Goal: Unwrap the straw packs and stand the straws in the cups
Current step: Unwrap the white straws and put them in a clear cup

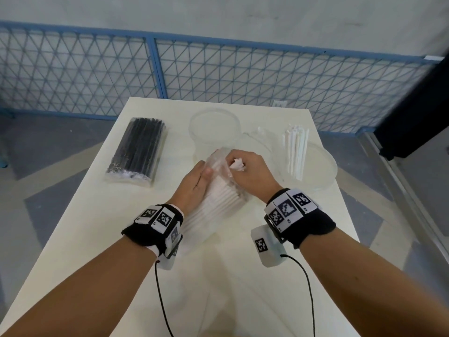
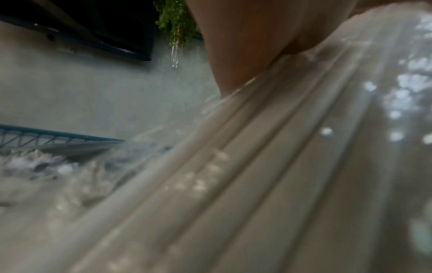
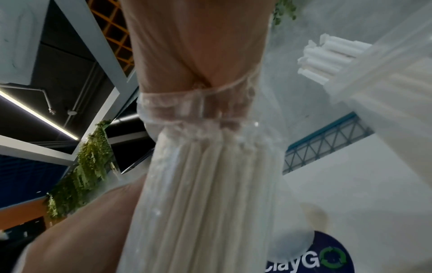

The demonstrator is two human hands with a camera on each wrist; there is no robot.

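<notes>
A clear-wrapped pack of white straws (image 1: 218, 200) is propped up off the table's middle, between both hands. My left hand (image 1: 204, 171) grips its left side, thumb on the front. At the pack's far end my right hand (image 1: 237, 166) pinches a crumpled bit of the wrapper. The left wrist view shows the wrapped straws (image 2: 280, 166) close up under the palm. In the right wrist view the bunched pack (image 3: 205, 184) hangs from my right hand (image 3: 198, 55). A clear cup (image 1: 325, 171) at the right holds several white straws (image 1: 296, 152). Another clear cup (image 1: 213, 127) stands behind the pack.
A sealed pack of black straws (image 1: 136, 152) lies at the left of the white table (image 1: 97, 239). Loose clear wrapper (image 1: 260, 137) lies between the two cups. A blue mesh fence (image 1: 218, 69) runs behind the table. Cables trail from both wristbands.
</notes>
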